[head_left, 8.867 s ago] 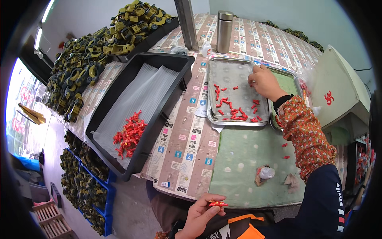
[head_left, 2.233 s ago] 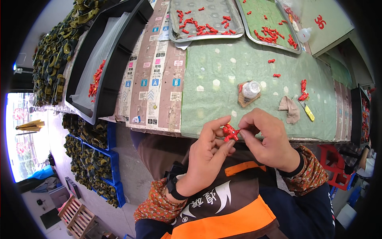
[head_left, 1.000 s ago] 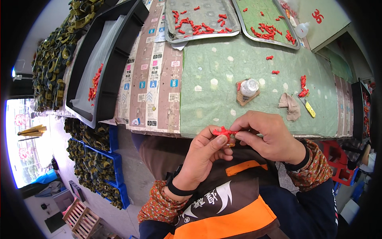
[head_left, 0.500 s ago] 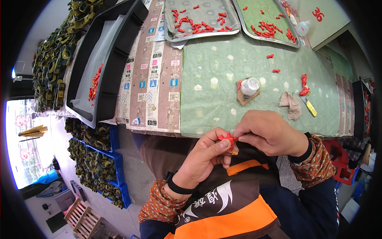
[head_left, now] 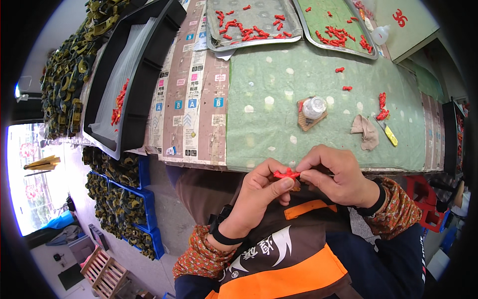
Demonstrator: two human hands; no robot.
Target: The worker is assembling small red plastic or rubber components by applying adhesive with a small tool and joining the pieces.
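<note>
We are pinching a small red plastic piece (head_left: 285, 174) between our left hand (head_left: 259, 192) and right hand (head_left: 338, 174); loosening either fingertip pinch risks dropping it into our lap.

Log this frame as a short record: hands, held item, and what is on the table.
left hand: pinches a small red part from the left
right hand: pinches the same part from the right, above the lap
green mat: small jar on a brown pad, crumpled cloth, yellow-handled tool, loose red pieces
metal trays: two at the far edge, red pieces in both
black tray: far left, few red pieces
</note>
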